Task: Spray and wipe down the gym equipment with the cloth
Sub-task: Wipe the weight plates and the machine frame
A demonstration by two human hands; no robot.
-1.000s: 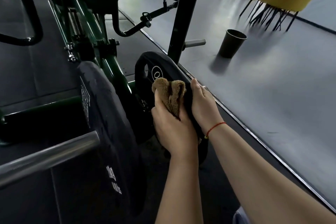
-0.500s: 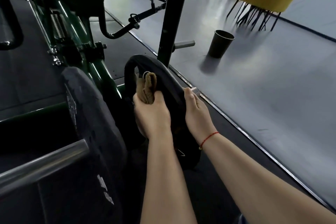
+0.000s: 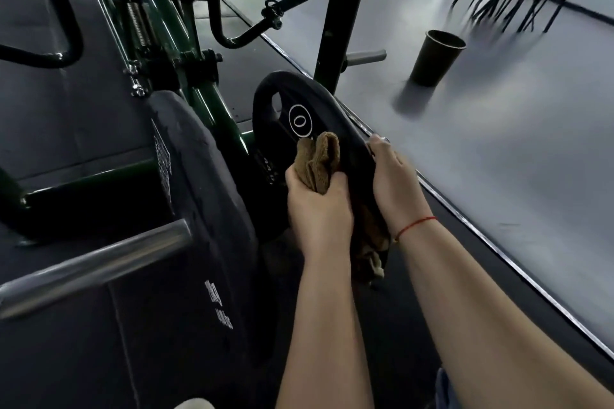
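In the head view, a small black weight plate (image 3: pixel 292 103) stands on edge against the green machine frame (image 3: pixel 212 103), and both hands work on its near side. The left hand (image 3: pixel 317 209) is clamped on a bunched brown cloth (image 3: pixel 320 158), fingers curled round the wad so that a thick fold stands up against the plate's face just below its white ring mark; a loose end of the cloth hangs at the plate's lower edge, under the right wrist. The right hand (image 3: pixel 393 176) lies along the plate's right rim with its fingers wrapped over the edge, probably to steady the disc so it neither rolls nor tips under the rubbing. Left of the plate, a larger plate (image 3: pixel 199 209) sits on a steel bar (image 3: pixel 99 262). Behind the plate rises a black post (image 3: pixel 342 10), and to its right, well apart on the grey floor, stands a dark cup (image 3: pixel 435 58). No spray bottle shows.
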